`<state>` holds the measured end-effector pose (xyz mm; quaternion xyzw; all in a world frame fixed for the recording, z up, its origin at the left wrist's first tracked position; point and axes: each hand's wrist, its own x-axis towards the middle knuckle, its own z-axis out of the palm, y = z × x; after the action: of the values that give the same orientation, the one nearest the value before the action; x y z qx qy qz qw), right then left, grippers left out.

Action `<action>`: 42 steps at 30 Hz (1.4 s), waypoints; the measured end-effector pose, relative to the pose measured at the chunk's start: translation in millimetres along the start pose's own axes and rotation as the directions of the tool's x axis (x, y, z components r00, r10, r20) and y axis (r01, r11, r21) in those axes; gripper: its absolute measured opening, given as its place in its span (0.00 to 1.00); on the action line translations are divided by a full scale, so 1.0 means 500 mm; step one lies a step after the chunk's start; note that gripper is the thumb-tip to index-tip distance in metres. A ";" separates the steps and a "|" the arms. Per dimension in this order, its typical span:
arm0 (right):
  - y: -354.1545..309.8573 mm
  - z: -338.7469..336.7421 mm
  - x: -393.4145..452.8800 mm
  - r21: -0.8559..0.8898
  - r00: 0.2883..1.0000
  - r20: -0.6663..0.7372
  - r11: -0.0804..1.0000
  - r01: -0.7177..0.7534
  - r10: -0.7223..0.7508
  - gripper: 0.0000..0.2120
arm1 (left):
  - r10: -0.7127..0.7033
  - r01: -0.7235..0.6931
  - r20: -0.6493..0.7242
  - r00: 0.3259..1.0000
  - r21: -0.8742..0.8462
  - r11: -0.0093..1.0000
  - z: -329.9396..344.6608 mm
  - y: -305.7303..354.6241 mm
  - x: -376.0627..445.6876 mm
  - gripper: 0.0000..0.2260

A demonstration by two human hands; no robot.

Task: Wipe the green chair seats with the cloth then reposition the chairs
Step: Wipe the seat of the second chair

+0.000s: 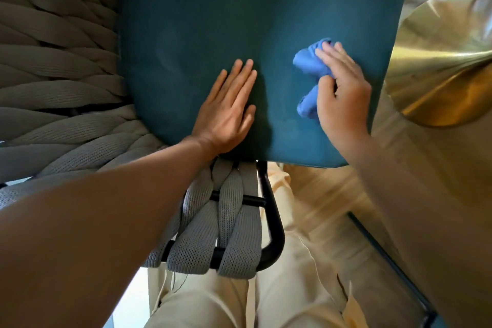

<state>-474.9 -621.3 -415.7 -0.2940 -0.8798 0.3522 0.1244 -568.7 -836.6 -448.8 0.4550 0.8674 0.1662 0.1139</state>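
Note:
A dark green chair seat cushion (213,21) fills the upper middle of the head view. My left hand (229,112) lies flat on its near part, fingers straight and together. My right hand (343,93) grips a crumpled blue cloth (310,64) against the cushion near its right edge. The cloth bulges out to the left of my fingers and thumb.
Thick grey woven rope (53,61) forms the chair's side at left and wraps the black metal frame (274,221) below the cushion. A shiny brass-coloured round base (439,66) stands at right. A thin dark bar (386,253) slants at lower right over a pale wooden floor.

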 end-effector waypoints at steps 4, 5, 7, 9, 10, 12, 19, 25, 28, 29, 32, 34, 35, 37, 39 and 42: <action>0.014 0.074 -0.018 -0.071 0.991 -0.126 0.996 0.045 -0.054 0.24 | 0.014 -0.014 -0.004 1.000 0.011 1.000 0.008 -0.002 -0.007 0.27; 0.012 0.088 -0.027 -0.084 0.985 -0.153 0.994 0.070 -0.082 0.23 | 0.023 -0.023 0.001 1.000 0.019 1.000 0.009 -0.003 -0.006 0.27; 0.005 0.102 -0.047 -0.075 0.979 -0.148 0.989 0.130 -0.139 0.21 | 0.025 -0.025 0.018 1.000 0.024 0.999 0.011 -0.005 -0.007 0.27; -0.001 0.106 -0.079 -0.048 0.972 -0.047 0.973 0.226 -0.228 0.20 | 0.025 -0.025 0.025 0.999 0.014 1.000 0.010 -0.006 -0.009 0.27; -0.003 0.105 -0.098 -0.028 0.964 0.012 0.963 0.268 -0.267 0.19 | 0.029 -0.029 0.027 0.999 0.005 1.000 0.009 -0.007 -0.009 0.28; -0.004 0.096 -0.130 0.032 0.945 0.094 0.950 0.310 -0.312 0.17 | 0.033 -0.033 0.051 0.998 -0.010 0.999 0.005 -0.008 -0.008 0.29; -0.001 0.022 -0.157 0.192 0.910 0.336 0.963 0.187 -0.243 0.17 | 0.072 -0.073 0.098 0.993 0.010 0.997 -0.019 0.008 -0.006 0.32; 0.039 -0.071 -0.126 0.209 0.984 0.009 0.962 -0.174 0.176 0.18 | 0.215 -0.220 0.089 0.973 0.048 0.974 0.001 0.068 0.046 0.30; 0.080 -0.055 -0.097 0.038 0.984 -0.103 0.989 -0.141 0.144 0.23 | 0.236 -0.246 0.101 0.966 0.098 0.964 0.024 0.088 0.067 0.30; 0.089 -0.042 -0.097 -0.024 0.989 -0.096 0.993 -0.113 0.110 0.25 | 0.234 -0.245 0.104 0.967 0.116 0.962 0.029 0.089 0.069 0.30; 0.103 -0.011 -0.113 -0.152 0.988 -0.157 0.988 -0.027 0.002 0.27 | 0.228 -0.244 0.118 0.966 0.143 0.959 0.037 0.088 0.067 0.30; 0.097 -0.009 -0.131 -0.130 0.983 -0.180 0.992 0.006 -0.030 0.26 | 0.231 -0.250 0.142 0.963 0.137 0.959 0.037 0.087 0.066 0.30; 0.091 -0.011 -0.142 -0.110 0.986 -0.159 0.994 0.028 -0.045 0.26 | 0.230 -0.251 0.154 0.961 0.134 0.959 0.035 0.086 0.065 0.30; 0.083 -0.016 -0.172 -0.085 0.993 -0.084 0.994 0.076 -0.083 0.24 | 0.228 -0.251 0.170 0.959 0.131 0.959 0.033 0.088 0.065 0.29; 0.079 -0.020 -0.209 -0.072 0.993 0.004 0.990 0.119 -0.119 0.22 | 0.228 -0.253 0.187 0.955 0.123 0.960 0.030 0.090 0.062 0.28; 0.083 -0.035 -0.237 -0.004 0.975 0.132 0.984 0.179 -0.177 0.20 | 0.227 -0.256 0.232 0.946 0.106 0.961 0.015 0.088 0.058 0.28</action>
<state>-355.2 -659.5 -433.1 -0.1912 -0.9117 0.3511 0.0951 -549.1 -787.6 -439.8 0.5800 0.7965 0.0692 0.1561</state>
